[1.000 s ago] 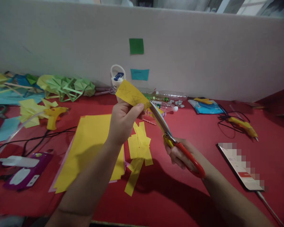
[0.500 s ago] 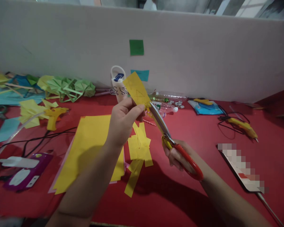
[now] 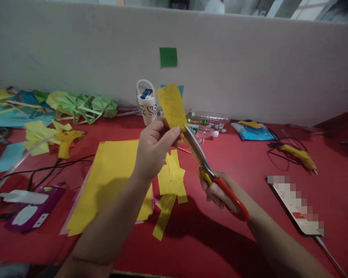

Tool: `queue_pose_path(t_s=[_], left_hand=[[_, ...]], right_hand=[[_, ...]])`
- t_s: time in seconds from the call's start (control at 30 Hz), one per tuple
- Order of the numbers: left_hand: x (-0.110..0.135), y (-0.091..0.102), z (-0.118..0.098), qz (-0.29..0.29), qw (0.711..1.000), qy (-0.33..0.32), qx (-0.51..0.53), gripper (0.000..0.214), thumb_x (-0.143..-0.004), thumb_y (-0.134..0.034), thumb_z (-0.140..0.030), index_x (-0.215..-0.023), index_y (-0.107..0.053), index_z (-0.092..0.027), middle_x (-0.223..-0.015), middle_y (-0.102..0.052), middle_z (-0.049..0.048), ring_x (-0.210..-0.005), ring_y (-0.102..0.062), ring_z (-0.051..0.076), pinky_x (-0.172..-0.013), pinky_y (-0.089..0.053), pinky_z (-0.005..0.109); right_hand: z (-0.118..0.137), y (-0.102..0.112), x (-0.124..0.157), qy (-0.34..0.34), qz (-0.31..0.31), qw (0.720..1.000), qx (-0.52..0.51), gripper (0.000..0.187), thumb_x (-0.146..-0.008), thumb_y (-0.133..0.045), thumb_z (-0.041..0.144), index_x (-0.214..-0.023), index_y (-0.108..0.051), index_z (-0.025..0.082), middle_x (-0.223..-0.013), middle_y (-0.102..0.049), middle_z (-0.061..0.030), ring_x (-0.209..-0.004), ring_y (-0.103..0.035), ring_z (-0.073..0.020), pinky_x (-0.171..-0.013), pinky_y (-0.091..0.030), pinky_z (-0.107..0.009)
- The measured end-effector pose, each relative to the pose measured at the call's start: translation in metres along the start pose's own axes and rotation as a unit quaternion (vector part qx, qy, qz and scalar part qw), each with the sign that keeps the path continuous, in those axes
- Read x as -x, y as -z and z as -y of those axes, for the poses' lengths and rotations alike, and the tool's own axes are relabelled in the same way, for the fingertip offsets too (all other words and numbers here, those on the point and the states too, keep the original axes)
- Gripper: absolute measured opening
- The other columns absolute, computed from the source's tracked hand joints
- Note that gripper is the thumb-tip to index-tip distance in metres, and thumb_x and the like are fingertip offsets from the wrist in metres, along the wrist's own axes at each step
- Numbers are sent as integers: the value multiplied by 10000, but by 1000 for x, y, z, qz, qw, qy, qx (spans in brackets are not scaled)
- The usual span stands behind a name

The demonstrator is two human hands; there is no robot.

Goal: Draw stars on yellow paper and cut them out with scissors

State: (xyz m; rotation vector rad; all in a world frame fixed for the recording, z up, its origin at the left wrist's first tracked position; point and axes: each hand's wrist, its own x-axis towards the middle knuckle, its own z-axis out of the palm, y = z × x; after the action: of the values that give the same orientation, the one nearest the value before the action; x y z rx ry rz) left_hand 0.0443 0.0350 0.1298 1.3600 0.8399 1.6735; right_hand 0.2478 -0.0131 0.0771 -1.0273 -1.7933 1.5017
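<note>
Between thumb and fingers, my left hand (image 3: 155,148) pinches a strip of yellow paper (image 3: 171,104) with pencilled star-like lines on it. My right hand (image 3: 217,191) grips scissors (image 3: 230,197) with a red and yellow handle. Their blade tips reach the lower edge of the strip, close to my left thumb; whether paper lies between the blades is hard to make out. Under my hands, cut yellow paper pieces (image 3: 172,177) lie in a loose heap. Left of them is a stack of yellow sheets (image 3: 113,173), with pink paper showing at its edges.
A yellow glue gun (image 3: 66,143) and a purple power strip (image 3: 34,208) with cables are at left. Folded green paper shapes (image 3: 87,106), a white cup (image 3: 147,110) and plastic bottles (image 3: 205,131) line the back wall. At right lie another glue gun (image 3: 300,156) and a phone (image 3: 297,210).
The yellow strip in my left hand has turned more upright and shifted slightly right. My left hand moved a little right too; the scissors stay almost in place.
</note>
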Motion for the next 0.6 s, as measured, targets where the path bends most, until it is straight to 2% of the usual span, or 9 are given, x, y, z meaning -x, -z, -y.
queue_pose_path(t_s=[0.2,0.37,0.6], left_hand=[[1,-3,-3,0,1000,-2,-19,41,-731,-655,-202,-737,-687,-177,-637,-610,-30,-529,-545,78,-496,-486,205],[1,-4,-6,0,999,5,-37,47,-716,-649,-223,-718,-665,-179,-600,-590,-35,-522,-535,83,-494,-481,212],[1,-2,-6,5,999,13,-53,64,-715,-646,-238,-733,-667,-179,-594,-600,-34,-520,-535,88,-505,-488,222]], right_hand=[[0,4,1,16,10,1000,19,563,-853,-499,773,-742,-420,227,-527,-407,84,-430,-351,-73,-445,-346,-241],[1,3,1,-5,17,1000,-4,568,-841,-523,775,-734,-407,230,-541,-411,78,-416,-359,-67,-389,-279,-219],[4,2,1,-29,20,999,-37,600,-814,-539,803,-711,-393,230,-519,-393,90,-386,-344,-52,-384,-269,-208]])
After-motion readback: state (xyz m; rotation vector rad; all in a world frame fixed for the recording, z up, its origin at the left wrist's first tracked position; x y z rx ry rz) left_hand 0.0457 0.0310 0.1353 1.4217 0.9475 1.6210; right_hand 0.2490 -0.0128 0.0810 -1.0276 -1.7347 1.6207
